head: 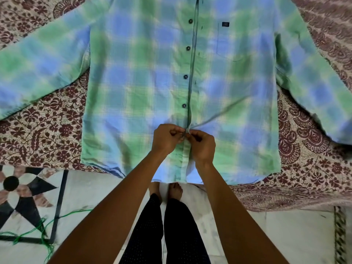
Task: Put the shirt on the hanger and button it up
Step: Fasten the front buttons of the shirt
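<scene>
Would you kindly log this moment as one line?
stage: buttoning | left hand, right hand: pinching shirt placket near hem | buttons above: undone

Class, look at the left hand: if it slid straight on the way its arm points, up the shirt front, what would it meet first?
Probably the lowest visible button just above the left hand, on the shirt.
</scene>
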The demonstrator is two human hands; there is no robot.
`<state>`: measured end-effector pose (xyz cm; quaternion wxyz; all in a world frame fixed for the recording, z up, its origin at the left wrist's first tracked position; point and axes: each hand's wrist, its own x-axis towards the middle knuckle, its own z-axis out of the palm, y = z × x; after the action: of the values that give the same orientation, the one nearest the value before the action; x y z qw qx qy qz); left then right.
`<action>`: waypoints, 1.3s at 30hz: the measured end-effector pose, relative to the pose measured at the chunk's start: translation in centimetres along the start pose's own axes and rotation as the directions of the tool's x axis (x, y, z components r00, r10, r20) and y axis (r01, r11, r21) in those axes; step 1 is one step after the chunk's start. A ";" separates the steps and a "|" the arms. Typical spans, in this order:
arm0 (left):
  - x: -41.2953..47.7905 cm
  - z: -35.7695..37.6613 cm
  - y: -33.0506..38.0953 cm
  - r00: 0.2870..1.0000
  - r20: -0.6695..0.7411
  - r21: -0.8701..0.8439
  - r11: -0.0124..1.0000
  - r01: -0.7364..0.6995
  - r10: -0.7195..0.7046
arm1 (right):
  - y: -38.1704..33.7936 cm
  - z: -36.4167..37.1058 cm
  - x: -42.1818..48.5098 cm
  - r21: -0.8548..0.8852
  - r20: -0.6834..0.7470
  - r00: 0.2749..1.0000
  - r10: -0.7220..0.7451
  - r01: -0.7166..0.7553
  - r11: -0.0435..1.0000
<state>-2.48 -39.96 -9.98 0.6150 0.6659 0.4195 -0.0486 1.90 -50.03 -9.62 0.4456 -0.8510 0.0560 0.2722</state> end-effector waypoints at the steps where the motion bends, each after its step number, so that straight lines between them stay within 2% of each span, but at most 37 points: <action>1: 0.0 0.0 0.0 1.000 0.001 -0.007 1.000 0.006 -0.006 | 0.1 0.2 0.0 -0.015 0.010 1.000 -0.004 0.004 1.000; 6: 0.0 0.2 0.0 0.999 -0.036 0.037 0.999 0.013 -0.011 | 0.7 0.7 -0.2 -0.036 -0.024 0.999 -0.025 0.024 0.999; 10: 0.3 0.1 0.4 0.999 -0.044 0.111 0.993 0.029 -0.024 | 1.1 0.9 -0.6 0.085 -0.053 0.998 -0.034 0.039 0.996; 15: 0.3 -0.2 0.2 1.000 -0.024 0.135 0.991 0.004 -0.001 | 1.1 0.5 0.0 0.096 0.047 0.998 -0.052 0.047 0.994; 19: 0.1 -0.1 0.3 0.999 -0.023 0.140 0.990 -0.029 0.032 | 1.2 0.0 -0.1 0.189 0.088 0.996 -0.003 -0.014 0.982; 23: 0.1 -0.3 0.4 0.997 -0.007 0.156 0.985 -0.070 0.071 | 0.2 -0.7 0.5 0.155 0.143 0.987 0.070 -0.092 0.984; 26: -0.1 -0.5 0.5 0.999 -0.008 0.139 0.989 -0.046 0.047 | -0.1 -0.6 0.8 0.191 0.149 0.983 0.110 -0.137 0.972; 30: -0.2 -0.4 1.1 1.000 -0.016 0.157 0.988 0.016 -0.014 | 0.5 -0.1 0.6 0.179 0.116 0.990 0.076 -0.096 0.979; 33: -0.1 -0.3 1.1 0.999 -0.035 0.159 0.987 0.006 -0.001 | 0.8 0.2 0.6 0.160 0.091 0.995 0.043 -0.057 0.985; 39: -0.1 0.0 0.3 0.995 -0.097 0.076 0.996 0.046 -0.039 | 1.0 0.2 1.1 0.127 0.113 0.994 0.000 -0.014 0.992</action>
<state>-2.36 -40.00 -9.68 0.5665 0.6820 0.4602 -0.0463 2.39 -50.35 -10.97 0.5006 -0.8038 0.0509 0.3174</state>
